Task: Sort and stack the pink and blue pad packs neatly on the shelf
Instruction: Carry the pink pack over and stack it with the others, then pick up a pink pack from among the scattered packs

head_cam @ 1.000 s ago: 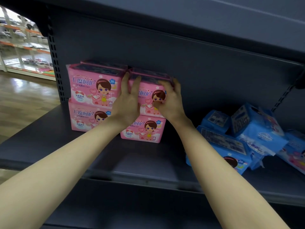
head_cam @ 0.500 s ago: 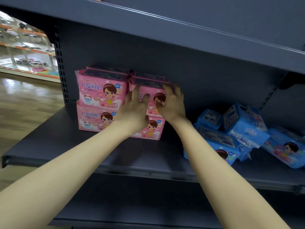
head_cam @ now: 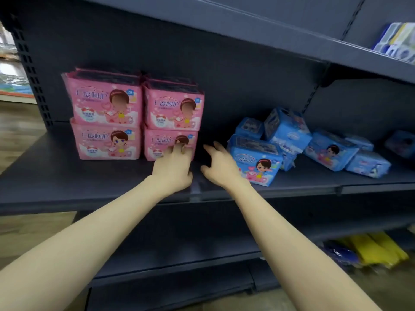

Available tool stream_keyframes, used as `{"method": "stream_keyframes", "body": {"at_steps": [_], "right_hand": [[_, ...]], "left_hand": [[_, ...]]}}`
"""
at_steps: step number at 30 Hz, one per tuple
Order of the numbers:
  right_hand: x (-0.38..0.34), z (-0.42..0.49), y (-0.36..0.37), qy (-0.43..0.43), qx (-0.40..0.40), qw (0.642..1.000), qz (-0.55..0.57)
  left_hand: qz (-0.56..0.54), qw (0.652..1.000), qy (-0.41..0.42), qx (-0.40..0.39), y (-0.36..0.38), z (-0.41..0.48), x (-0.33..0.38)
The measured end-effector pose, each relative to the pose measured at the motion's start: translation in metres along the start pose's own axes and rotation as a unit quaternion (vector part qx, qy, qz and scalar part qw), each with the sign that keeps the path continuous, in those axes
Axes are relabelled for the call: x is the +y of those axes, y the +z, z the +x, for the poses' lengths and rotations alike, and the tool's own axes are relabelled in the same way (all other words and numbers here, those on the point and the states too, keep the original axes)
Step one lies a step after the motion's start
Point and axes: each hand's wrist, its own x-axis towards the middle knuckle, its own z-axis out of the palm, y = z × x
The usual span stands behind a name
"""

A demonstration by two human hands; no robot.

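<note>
Several pink pad packs [head_cam: 105, 104] stand in two neat stacks of two at the left of the dark shelf [head_cam: 89, 176]. Several blue pad packs [head_cam: 256, 162] lie jumbled to the right, some tilted on each other. My left hand [head_cam: 173, 167] is low in front of the lower right pink pack [head_cam: 166, 142], fingertips touching its front, holding nothing. My right hand [head_cam: 220, 164] hovers open over the bare gap between the pink stacks and the nearest blue pack, holding nothing.
An upper shelf [head_cam: 292, 37] overhangs closely, with blue and yellow packets [head_cam: 397, 41] at its far right. Lower shelves hold yellow and blue items [head_cam: 368, 250]. A perforated upright [head_cam: 29, 70] bounds the left; wooden floor lies beyond.
Both hands have let go of the upper right pink pack and dropped lower. The right hand has shifted right toward the blue packs. The view has swung right.
</note>
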Motion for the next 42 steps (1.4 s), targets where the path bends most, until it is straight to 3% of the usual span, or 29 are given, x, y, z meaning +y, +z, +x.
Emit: {"method": "stream_keyframes", "body": {"at_steps": [14, 26, 42], "right_hand": [[0.086, -0.074, -0.011, 0.122, -0.022, 0.992, -0.017], [0.22, -0.136, -0.054, 0.237, -0.011, 0.971, -0.018], [0.396, -0.199, -0.105, 0.331, 0.017, 0.944, -0.011]], "left_hand": [[0.002, 0.991, 0.118, -0.068, 0.038, -0.007, 0.073], [-0.006, 0.967, 0.23, -0.108, 0.072, 0.008, 0.216], [-0.012, 0.943, 0.304, -0.138, 0.126, 0.035, 0.401]]}}
